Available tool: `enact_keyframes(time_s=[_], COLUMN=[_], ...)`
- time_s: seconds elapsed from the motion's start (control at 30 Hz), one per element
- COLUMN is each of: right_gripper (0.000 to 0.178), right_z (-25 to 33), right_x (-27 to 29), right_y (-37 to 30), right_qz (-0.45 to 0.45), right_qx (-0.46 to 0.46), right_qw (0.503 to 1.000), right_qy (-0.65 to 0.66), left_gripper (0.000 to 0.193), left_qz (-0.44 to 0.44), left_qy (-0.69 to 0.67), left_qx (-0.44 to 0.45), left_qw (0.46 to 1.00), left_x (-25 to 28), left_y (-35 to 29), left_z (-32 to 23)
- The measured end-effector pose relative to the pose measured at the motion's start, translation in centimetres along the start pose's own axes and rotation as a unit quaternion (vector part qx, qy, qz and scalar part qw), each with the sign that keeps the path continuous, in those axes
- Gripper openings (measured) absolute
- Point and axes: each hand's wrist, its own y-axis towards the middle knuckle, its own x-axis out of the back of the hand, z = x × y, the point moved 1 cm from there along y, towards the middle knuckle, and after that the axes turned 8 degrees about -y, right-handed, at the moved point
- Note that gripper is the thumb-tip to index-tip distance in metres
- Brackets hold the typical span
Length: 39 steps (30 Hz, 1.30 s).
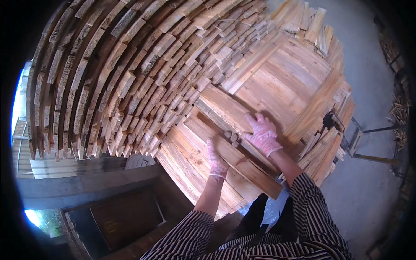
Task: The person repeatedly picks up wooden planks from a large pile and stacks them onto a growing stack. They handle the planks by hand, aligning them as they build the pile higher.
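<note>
In the head view, the left hand [217, 161], in a pink and white glove, is resting against the near side of a narrow board [241, 159]. Its visible fingers are pointing away from the body, nearly straight and close together; whether any are curling under the board to grip it, I cannot tell. The right hand [262, 133], gloved alike, is lying on a second board [225, 105] just beyond the first. Its fingers are spreading wide and pressing flat rather than closing on anything.

The two boards are running roughly side by side, slanting from far left to near right, and a few small rounded lumps [234, 137] are sitting between them, left of the right hand. Flat planks [186, 149] are lying beneath the left hand's side, and a wide panel of joined-looking boards [290, 73] is stretching beyond the right hand.

A tall stack of planks [130, 78] is filling the far left. Loose wood pieces [310, 24] are lying at the far right, and a dark metal frame [357, 141] is standing on the grey floor [364, 73] to the right.
</note>
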Motion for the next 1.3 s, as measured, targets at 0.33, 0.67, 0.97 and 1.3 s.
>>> enact_keyframes(time_s=[0.33, 0.67, 0.97, 1.3], right_gripper=[0.062, 0.056, 0.096, 0.047], right_z=[-0.4, -4.5, -0.2, -6.6], right_x=[-2.1, -1.5, 7.2, 0.4], right_y=[0.6, 1.5, -3.7, 5.5], right_qz=[-0.048, -0.027, 0.161, -0.076], right_qx=[-0.017, 0.056, 0.028, 0.016], right_qw=[0.998, 0.997, 0.958, 0.996], right_qy=[-0.026, 0.034, 0.238, 0.045], left_gripper=[0.061, 0.067, 0.091, 0.103], left_qz=[-0.066, 0.001, -0.017, 0.114], left_qy=[0.007, -0.043, 0.240, 0.886], left_qx=[-0.024, 0.020, -0.041, -0.235], left_qw=[0.998, 0.999, 0.970, 0.383], left_x=[4.2, -2.9, -5.9, -3.5], left_y=[0.3, 0.3, 5.6, 7.6], left_z=[-0.3, 2.0, 3.7, 2.8])
